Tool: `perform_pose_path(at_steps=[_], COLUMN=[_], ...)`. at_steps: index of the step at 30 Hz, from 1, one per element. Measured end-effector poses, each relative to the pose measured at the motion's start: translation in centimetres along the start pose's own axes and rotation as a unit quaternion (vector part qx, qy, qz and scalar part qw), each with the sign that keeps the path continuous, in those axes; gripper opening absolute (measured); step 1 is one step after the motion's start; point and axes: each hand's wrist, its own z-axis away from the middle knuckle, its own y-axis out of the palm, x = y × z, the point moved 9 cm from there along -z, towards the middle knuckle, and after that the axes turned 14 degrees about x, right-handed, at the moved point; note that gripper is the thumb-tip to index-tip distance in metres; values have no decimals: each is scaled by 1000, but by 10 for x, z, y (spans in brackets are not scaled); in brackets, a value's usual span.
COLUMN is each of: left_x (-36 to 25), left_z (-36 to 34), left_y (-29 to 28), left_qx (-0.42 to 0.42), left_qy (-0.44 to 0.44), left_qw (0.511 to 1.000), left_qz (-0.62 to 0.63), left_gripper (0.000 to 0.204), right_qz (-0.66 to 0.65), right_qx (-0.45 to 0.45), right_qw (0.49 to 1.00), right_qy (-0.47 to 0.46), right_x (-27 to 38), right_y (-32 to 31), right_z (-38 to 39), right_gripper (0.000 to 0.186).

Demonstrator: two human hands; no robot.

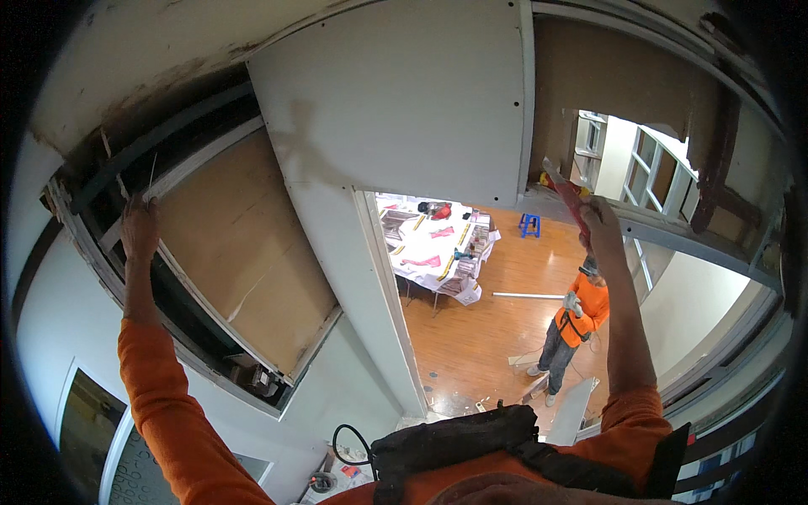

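At the upper left, my left hand (140,229) is raised against the metal framing (202,160) of an open wall section. Its fingers are curled; a thin pale strip (152,171) rises just above them, and I cannot make out what they hold. On the right, my right hand (601,225) is wrapped around a red-handled tool (570,200) with a flat, pale blade pointing up and left. The blade is near the lower edge of a brown board (610,67) with a ragged cut-out. Between my hands stands a white wall panel (396,101) dotted with screws.
Below, through the opening, a co-worker (581,311) in orange holds a long white bar (528,295). A covered table (433,252) bears tools, and a blue stool (529,225) stands on the wooden floor. A black bag (454,438) is close to my chest.
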Motion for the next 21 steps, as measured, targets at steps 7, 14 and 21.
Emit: perform_pose_path(at_steps=[7, 14, 21], left_x=[14, -6, 17], left_z=[-47, -49, -44], left_y=[13, 27, 48], left_qx=[64, 114, 24], left_qy=[-4, 2, -31], left_qw=[995, 987, 997], left_qz=[-70, -116, -59], left_gripper=[39, 33, 27], right_qz=[-168, 58, 413], right_qx=[134, 226, -106], right_qw=[973, 955, 845], right_qy=[-88, -184, -323], right_x=[64, 181, 310], right_y=[114, 218, 224], right_z=[0, -99, -168], right_gripper=[40, 35, 48])
